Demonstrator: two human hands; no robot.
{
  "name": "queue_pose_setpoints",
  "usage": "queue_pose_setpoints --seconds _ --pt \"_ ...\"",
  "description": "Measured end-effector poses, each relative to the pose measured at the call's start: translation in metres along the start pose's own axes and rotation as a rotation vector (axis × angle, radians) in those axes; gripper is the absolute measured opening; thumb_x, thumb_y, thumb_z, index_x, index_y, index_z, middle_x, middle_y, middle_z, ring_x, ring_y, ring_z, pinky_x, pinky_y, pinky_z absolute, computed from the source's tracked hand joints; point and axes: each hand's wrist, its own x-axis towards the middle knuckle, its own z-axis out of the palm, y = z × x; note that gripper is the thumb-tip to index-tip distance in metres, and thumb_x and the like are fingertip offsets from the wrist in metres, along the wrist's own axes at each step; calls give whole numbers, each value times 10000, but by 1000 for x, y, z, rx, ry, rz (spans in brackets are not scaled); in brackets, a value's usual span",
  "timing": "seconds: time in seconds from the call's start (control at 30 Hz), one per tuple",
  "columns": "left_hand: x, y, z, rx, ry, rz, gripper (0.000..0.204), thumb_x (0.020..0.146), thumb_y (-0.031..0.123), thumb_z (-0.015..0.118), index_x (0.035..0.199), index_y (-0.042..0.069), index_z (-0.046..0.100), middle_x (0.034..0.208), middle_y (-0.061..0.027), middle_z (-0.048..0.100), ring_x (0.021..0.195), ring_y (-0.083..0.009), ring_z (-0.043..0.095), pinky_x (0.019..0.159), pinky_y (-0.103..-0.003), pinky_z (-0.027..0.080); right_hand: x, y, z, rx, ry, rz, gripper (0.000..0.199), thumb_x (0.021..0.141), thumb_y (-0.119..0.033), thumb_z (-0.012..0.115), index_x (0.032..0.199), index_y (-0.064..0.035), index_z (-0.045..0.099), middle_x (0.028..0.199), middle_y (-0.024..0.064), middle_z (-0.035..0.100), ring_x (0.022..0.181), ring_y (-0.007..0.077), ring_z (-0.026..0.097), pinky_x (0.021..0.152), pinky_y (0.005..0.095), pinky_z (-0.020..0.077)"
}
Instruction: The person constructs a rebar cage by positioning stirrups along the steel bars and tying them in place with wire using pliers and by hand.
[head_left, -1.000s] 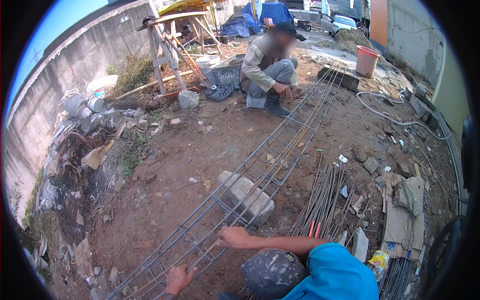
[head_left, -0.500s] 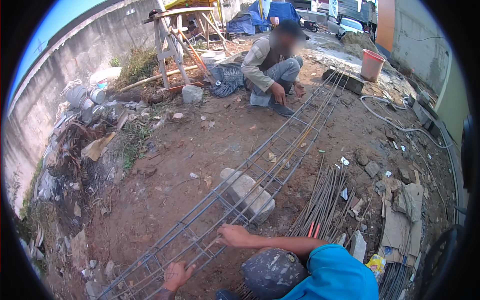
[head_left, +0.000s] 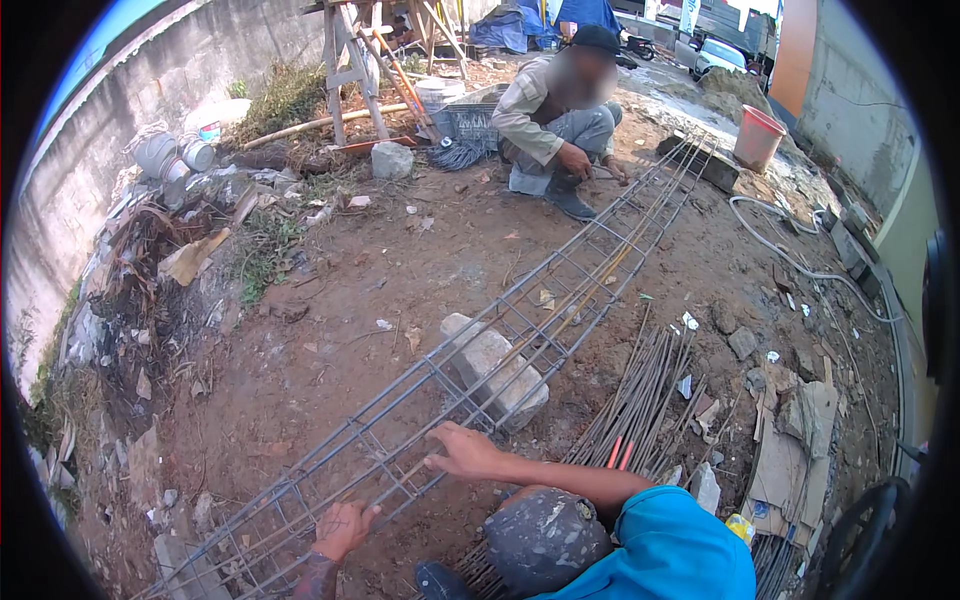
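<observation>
a long rebar cage (head_left: 520, 330) lies on the dirt from 7 o'clock up to 1 o'clock, propped on a pale stone block (head_left: 497, 368) near the middle. the left hand (head_left: 343, 528) at 6 o'clock curls shut round a cage bar. the right hand (head_left: 463, 452) rests on the cage, fingers spread loose. a red bucket (head_left: 757, 137) stands at 1 o'clock; i cannot tell its contents. a crouching person (head_left: 556, 120) works the far end.
</observation>
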Motion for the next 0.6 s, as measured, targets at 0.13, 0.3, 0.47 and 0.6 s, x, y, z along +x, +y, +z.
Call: queue_pose_setpoints --seconds 0.13,0.3,0.47,0.6 --pt "9 -15 10 108 -85 11 466 869 487 469 950 76 673 892 -204 643 887 -375 601 789 -460 463 -6 2 -53 479 -95 65 511 856 -371 595 1171 25 521 1065 178 611 978 275 601 851 359 460" --pt "19 -26 13 162 -242 7 510 871 513 441 976 67 664 979 -186 637 973 -355 579 851 -447 446 -52 31 -114 567 67 207 381 879 -318 576 1071 11 593 940 106 653 878 175 611 823 322 458" --pt "21 -13 9 211 -350 -55 527 877 505 427 1003 45 650 1031 -188 628 1033 -346 564 882 -453 431 -89 62 -122 496 210 435 291 876 -240 549 1023 1 615 877 85 667 843 172 618 783 317 465" --pt "30 10 4 45 -280 38 491 881 465 447 1024 30 622 979 -215 626 978 -380 573 848 -462 431 -87 69 -96 318 257 415 262 856 -186 531 995 19 616 849 118 671 828 192 630 755 312 469"
